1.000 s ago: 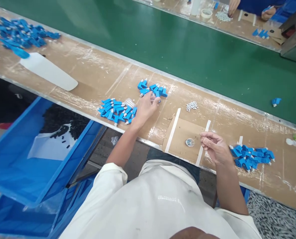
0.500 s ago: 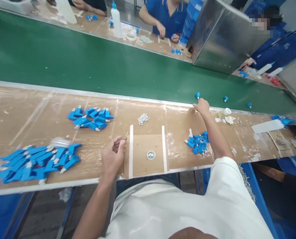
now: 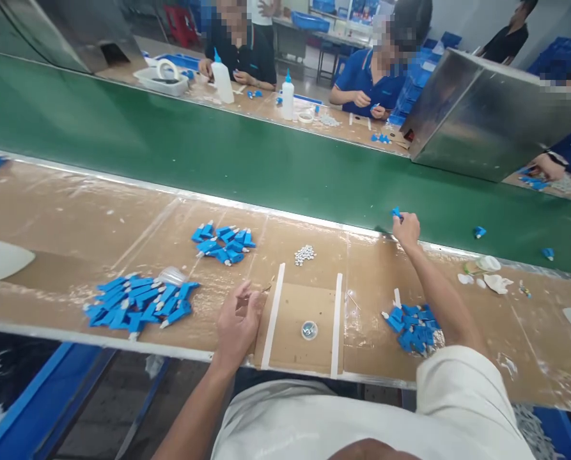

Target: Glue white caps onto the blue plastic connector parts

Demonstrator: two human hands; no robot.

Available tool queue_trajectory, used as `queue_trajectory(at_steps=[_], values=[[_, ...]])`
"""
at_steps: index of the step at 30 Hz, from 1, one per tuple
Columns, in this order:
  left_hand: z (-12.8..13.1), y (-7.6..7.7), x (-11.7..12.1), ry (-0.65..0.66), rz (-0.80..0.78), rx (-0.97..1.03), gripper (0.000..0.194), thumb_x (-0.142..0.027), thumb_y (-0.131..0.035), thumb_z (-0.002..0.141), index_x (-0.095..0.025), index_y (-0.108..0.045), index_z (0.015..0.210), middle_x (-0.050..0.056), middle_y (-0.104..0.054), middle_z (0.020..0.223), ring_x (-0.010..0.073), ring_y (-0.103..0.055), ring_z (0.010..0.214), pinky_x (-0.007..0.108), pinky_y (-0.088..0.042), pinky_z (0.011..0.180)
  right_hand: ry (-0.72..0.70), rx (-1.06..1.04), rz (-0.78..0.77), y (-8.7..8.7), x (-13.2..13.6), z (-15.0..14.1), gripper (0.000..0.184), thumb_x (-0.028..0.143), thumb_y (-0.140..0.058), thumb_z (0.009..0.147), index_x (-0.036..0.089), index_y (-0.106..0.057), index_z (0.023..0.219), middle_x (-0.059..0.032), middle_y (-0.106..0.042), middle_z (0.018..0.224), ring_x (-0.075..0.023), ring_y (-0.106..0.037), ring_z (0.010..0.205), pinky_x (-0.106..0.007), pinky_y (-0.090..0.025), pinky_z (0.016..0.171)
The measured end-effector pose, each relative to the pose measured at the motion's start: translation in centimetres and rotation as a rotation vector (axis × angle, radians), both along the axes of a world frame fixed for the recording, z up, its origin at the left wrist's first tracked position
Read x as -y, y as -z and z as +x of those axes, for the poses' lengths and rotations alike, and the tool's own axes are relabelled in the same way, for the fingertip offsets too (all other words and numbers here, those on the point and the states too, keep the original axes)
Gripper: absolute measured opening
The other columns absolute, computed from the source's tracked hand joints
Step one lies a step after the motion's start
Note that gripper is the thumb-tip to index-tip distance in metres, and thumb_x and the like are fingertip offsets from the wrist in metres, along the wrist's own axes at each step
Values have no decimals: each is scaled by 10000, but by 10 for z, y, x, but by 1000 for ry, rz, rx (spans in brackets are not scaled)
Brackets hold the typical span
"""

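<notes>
My right hand (image 3: 406, 230) reaches over the near edge of the green belt, fingers closed at a small blue plastic part (image 3: 396, 211). Curled beside the cardboard pad (image 3: 295, 308), my left hand (image 3: 238, 319) pinches a thin stick (image 3: 268, 285) whose tip points up and right. On the pad sits a small round clear dish (image 3: 309, 330) with something shiny inside. Small whitish-grey pieces (image 3: 305, 255) lie heaped behind the pad. Blue parts with white tips form a large pile (image 3: 141, 300) and a smaller pile (image 3: 224, 243) at left, and another pile (image 3: 414, 327) under my right forearm.
The green belt (image 3: 266, 172) runs across behind the bench, carrying further blue parts (image 3: 479, 232) at right. A small jar (image 3: 488, 263) lies on its side near the belt. Co-workers sit across the belt with white bottles (image 3: 288, 99), beside a metal housing (image 3: 477, 118).
The view has swung, so the bench appears lower and more of the far side shows. My right fingers have closed at the blue part on the belt. My left hand still holds the stick.
</notes>
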State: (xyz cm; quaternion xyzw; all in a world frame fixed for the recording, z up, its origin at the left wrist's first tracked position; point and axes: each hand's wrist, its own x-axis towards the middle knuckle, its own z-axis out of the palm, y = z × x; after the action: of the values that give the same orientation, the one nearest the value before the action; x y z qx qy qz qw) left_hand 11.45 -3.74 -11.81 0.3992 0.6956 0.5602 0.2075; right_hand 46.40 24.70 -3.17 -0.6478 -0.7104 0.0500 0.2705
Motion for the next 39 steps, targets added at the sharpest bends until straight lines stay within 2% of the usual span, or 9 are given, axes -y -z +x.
queue_trajectory(at_steps=[3,7,10,12,18,21,25,30,39], values=[[14,-25,2,137,110,28,362,-464,-708,913,-210,-723,1171,97,-804,1007,234,-785,920,392,-635,865,-71,-104,-73,4,58,-42,316,415,-612,972,160,-798,973,-119,-746,925,-253,-681,872,-403,-545,850],[44,-54,-4,468,132,430,559,-518,-730,915,-184,-667,1359,163,-789,1205,265,-786,1060,382,-655,865,-492,-467,-236,-10,170,-96,258,460,-708,918,255,-831,1016,-38,-752,862,-193,-678,750,-333,-542,684],[62,-61,-3,533,128,608,662,-540,-823,829,-160,-683,1353,176,-790,1214,288,-778,1108,400,-643,940,-574,-588,-350,-23,230,-122,238,468,-785,873,262,-841,977,-47,-766,881,-175,-690,727,-312,-558,656],[66,-59,1,512,112,657,660,-535,-860,790,-158,-716,1311,164,-806,1169,289,-786,1083,406,-635,963,-550,-653,-393,-26,248,-129,260,498,-816,839,254,-838,926,-59,-779,903,-182,-705,745,-315,-582,660],[43,-33,6,392,81,708,662,-577,-892,726,-159,-767,1224,138,-824,1039,269,-801,967,335,-641,803,-328,-681,-517,1,247,-104,520,480,-934,664,228,-794,1097,-37,-765,901,-171,-693,765,-299,-577,688],[30,-10,3,321,50,760,683,-600,-894,708,-162,-765,1216,128,-821,1013,241,-799,922,269,-606,696,-210,-702,-523,25,249,-88,477,524,-897,681,203,-792,1017,-7,-717,794,-143,-630,690,-293,-540,670],[29,12,2,364,-8,806,732,-647,-873,703,-137,-756,1214,121,-815,917,214,-789,798,261,-581,636,-194,-782,-560,52,260,-93,424,523,-862,707,193,-792,965,13,-677,737,-122,-572,631,-281,-502,628],[32,16,4,379,-3,827,728,-648,-871,707,-128,-753,1202,105,-808,853,188,-761,697,271,-573,627,-232,-854,-545,68,264,-118,353,502,-859,700,199,-811,875,-6,-679,768,-122,-558,607,-282,-470,565],[28,16,4,399,-4,854,697,-623,-863,737,-136,-742,1222,101,-805,886,182,-754,718,275,-572,633,-287,-643,-381,62,265,-124,241,464,-782,818,226,-817,819,-29,-650,757,-149,-530,655,-290,-459,581]])
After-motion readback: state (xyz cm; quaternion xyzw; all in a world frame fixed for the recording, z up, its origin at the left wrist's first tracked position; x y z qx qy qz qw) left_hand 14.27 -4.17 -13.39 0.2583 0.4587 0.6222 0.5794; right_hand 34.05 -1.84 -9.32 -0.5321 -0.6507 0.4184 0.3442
